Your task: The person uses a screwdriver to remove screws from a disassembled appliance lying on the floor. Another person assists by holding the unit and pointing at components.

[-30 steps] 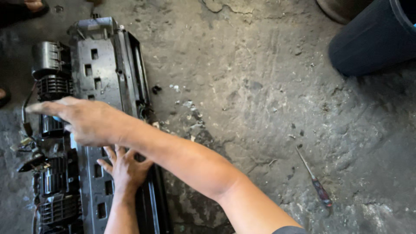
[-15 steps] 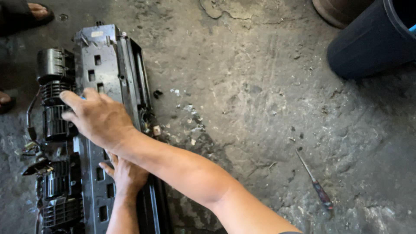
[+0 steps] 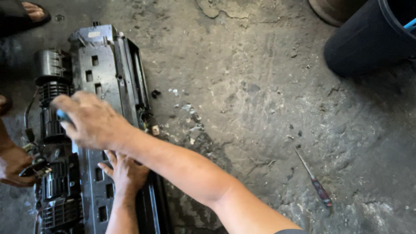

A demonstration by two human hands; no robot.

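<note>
A person's right hand, fingers clamped on a small blue tool, works the long black plastic housing at nine o'clock on the concrete floor; the left hand, fingers apart, presses it flat. The housing looks unopened; a screwdriver lies at four o'clock.

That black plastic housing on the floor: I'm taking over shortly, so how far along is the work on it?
Done: nothing clearly; small bits lie beside the black housing. In hand: right hand grips something blue over it, left hand presses it down. Left: the housing looks whole; a screwdriver lies unused.
</note>
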